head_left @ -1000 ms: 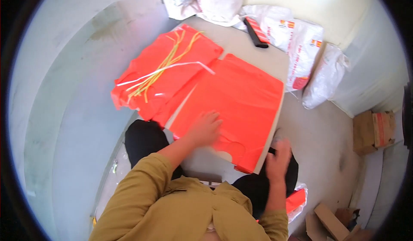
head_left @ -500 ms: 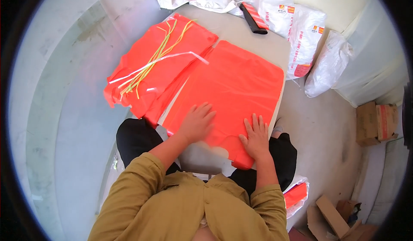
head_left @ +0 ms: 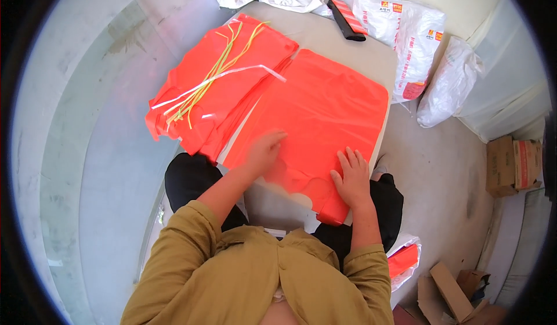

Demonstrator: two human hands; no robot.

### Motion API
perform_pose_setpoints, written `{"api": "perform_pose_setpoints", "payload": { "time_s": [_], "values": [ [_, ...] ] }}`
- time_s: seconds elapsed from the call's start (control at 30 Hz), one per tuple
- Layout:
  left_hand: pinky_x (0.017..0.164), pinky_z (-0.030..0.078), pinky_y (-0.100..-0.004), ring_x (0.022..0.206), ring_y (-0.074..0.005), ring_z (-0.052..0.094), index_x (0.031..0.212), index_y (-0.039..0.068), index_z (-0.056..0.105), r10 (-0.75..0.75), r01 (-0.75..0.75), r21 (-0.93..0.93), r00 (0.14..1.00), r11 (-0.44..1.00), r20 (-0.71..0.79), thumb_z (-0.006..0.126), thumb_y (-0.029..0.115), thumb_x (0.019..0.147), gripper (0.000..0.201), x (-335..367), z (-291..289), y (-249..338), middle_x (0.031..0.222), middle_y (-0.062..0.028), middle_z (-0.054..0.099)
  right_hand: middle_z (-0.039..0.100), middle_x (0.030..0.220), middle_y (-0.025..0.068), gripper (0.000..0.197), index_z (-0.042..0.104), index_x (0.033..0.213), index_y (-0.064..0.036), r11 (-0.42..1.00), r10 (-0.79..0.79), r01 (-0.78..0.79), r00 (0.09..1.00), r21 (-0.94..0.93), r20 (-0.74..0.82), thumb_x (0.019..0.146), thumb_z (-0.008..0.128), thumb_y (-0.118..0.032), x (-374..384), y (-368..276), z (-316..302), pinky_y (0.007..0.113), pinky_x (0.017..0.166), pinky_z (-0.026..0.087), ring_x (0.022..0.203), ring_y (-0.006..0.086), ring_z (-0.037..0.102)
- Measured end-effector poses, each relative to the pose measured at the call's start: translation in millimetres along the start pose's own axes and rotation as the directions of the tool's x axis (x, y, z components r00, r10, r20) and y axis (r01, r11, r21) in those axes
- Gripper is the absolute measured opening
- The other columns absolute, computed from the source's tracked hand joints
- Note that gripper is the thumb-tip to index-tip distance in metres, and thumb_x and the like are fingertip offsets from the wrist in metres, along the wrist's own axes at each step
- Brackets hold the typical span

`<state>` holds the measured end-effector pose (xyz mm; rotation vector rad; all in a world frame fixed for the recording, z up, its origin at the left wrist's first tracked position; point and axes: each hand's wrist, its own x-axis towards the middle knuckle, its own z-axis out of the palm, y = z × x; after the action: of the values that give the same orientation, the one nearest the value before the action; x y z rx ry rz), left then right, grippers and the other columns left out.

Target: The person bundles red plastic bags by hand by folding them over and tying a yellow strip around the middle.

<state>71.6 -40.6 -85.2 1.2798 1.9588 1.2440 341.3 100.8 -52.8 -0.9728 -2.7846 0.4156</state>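
A flat red plastic bag [head_left: 331, 101] is spread on the table in front of me, with a curved cut-out along its near edge. My right hand [head_left: 353, 180] rests on the bag's near right part, palm down and fingers stretched out. Over the near left part is my left hand [head_left: 266, 154], smeared by motion, so its fingers and any hold on the plastic do not show well. Left of the bag lies a pile of more red plastic bags [head_left: 203, 52], its near edges crumpled. Across that pile run several yellow-green strips [head_left: 217, 69] and a white strip [head_left: 232, 71].
At the far edge of the pale table [head_left: 290, 20] lies a black and red bundle [head_left: 346, 20]. White woven sacks [head_left: 418, 52] stand behind it. Cardboard boxes [head_left: 502, 165] sit at the right, and an opened carton [head_left: 449, 290] at the lower right. A white bag with red plastic [head_left: 403, 261] is beside my right leg.
My left hand has drawn a little toward me, its fingers less spread. My right hand stays flat on the bag. The whole view has shifted slightly.
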Motion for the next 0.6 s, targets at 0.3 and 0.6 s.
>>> {"api": "perform_pose_setpoints", "payload": {
  "time_s": [0.3,0.6],
  "values": [
    [0.119,0.027,-0.0467,0.147,-0.0363,0.030,0.143,0.012,0.051,0.102,-0.162,0.706,0.987,0.690,0.127,0.064,0.030,0.090,0.058,3.6,-43.3,17.7,0.158,-0.0153,0.035,0.033,0.158,0.0191,0.062,0.052,0.144,-0.0133,0.991,-0.012,-0.003,0.994,-0.137,-0.106,0.089,0.064,-0.040,26.5,7.4,20.3,0.056,0.118,0.022,0.146,0.0401,0.027],
    [0.119,0.027,-0.0473,0.146,-0.0357,0.032,0.142,0.011,0.053,0.085,-0.125,0.620,0.992,0.775,0.093,0.066,0.029,0.088,0.058,4.5,-44.1,20.0,0.157,-0.0165,0.036,0.033,0.158,0.0182,0.063,0.053,0.143,-0.0140,0.994,0.094,-0.096,0.994,-0.046,-0.051,0.088,0.065,-0.041,38.1,3.8,2.3,0.055,0.118,0.022,0.146,0.0392,0.026]
  ]
}}
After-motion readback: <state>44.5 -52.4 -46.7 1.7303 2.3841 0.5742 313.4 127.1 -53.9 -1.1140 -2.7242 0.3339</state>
